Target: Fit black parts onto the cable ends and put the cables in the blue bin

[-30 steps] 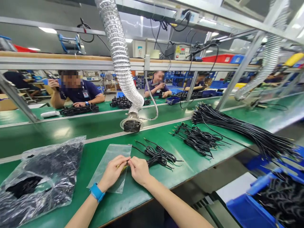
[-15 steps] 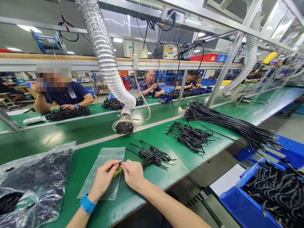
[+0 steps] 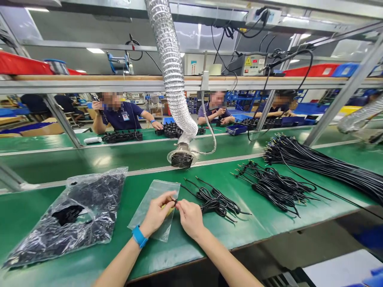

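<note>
Low centre of the frame: left hand (image 3: 156, 213), forearm angled in from the lower left with a blue wristband (image 3: 139, 236), fingers curled and pinched on a small yellowish piece, hard to make out, held over a clear plastic bag (image 3: 152, 205) lying flat on the green tabletop (image 3: 191, 243). Right hand (image 3: 190, 217) just beside it, forearm rising from the bottom centre, fingers closed on the end of a thin black cable (image 3: 214, 201), fingertips of both hands nearly touching. Rest of that cable coiled on the tabletop immediately right of the right hand. Further right, a second cable bundle (image 3: 277, 187); in the right part of the frame, a long sheaf of black leads (image 3: 323, 165). Lower left, a crumpled bag of black parts (image 3: 74, 213). Centre, a ribbed silver duct (image 3: 172, 67) hanging down to a round fan grille (image 3: 181, 159). Beyond, other seated people at the far bench.
</note>
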Demonstrator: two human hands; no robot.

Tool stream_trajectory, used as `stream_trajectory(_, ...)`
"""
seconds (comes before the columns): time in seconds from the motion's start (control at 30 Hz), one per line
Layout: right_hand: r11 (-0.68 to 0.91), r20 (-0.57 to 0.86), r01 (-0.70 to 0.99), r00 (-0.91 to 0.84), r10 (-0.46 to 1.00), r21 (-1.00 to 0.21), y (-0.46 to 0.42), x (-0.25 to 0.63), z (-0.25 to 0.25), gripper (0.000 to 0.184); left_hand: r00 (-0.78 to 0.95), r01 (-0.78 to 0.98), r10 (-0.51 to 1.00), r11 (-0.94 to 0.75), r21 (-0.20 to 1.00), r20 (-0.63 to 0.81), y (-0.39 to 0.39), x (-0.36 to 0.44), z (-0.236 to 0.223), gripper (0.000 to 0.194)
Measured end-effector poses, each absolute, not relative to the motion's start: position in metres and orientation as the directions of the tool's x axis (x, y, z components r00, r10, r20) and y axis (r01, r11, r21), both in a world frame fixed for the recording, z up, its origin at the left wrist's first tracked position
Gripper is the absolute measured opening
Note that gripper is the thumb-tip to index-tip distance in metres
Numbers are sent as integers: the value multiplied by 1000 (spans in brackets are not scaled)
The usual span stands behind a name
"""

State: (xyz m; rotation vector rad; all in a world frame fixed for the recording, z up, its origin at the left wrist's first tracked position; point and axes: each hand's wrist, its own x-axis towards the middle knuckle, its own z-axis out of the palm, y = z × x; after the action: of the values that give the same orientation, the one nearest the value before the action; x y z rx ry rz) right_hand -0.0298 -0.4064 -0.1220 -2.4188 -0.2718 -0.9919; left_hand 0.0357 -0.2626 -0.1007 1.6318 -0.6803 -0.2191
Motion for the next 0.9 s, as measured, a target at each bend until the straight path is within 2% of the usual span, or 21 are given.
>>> stream_trajectory(0.07, -847, 712, 374, 702, -7, -377, -407, -30, -120, 38, 824, -205, -532, 40, 978, 195, -264, 35, -99, 60)
stream_trajectory(0.13, -845, 721, 385, 693, -1, -371, -407, -31, -119, 38, 824, -163, -536, 86, 983, 183, -265, 33, -98, 75)
stream_trajectory(0.4, -841, 735, 426, 676, 52, -332, -409, -31, -116, 39, 793, -156, -584, 79, 985, 173, -264, 31, -95, 69)
stream_trajectory(0.5, -879, 776, 424, 621, 108, -217, -412, -28, -104, 39, 818, -143, -549, 97, 985, 173, -266, 33, -91, 74)
stream_trajectory(0.6, -926, 830, 376, 528, 178, -40, -423, -26, -72, 34, 888, -217, -400, 70, 974, 226, -258, 39, -87, 70)
stream_trajectory(0.67, -950, 852, 309, 488, 188, 32, -437, -25, -41, 30, 926, -301, -250, -38, 953, 283, -243, 45, -85, 57)
stream_trajectory(0.77, -978, 894, 69, 396, 210, 199, -473, -27, 6, 23, 919, -392, -83, -298, 870, 386, -199, 55, -82, 34)
stream_trajectory(0.83, -954, 903, -85, 356, 240, 287, -505, -27, 27, 21, 889, -377, 57, -473, 796, 454, -153, 62, -83, 33)
stream_trajectory(0.9, -908, 896, -214, 350, 274, 361, -542, -26, 35, 24, 830, -251, 229, -660, 708, 508, -100, 71, -86, 36)
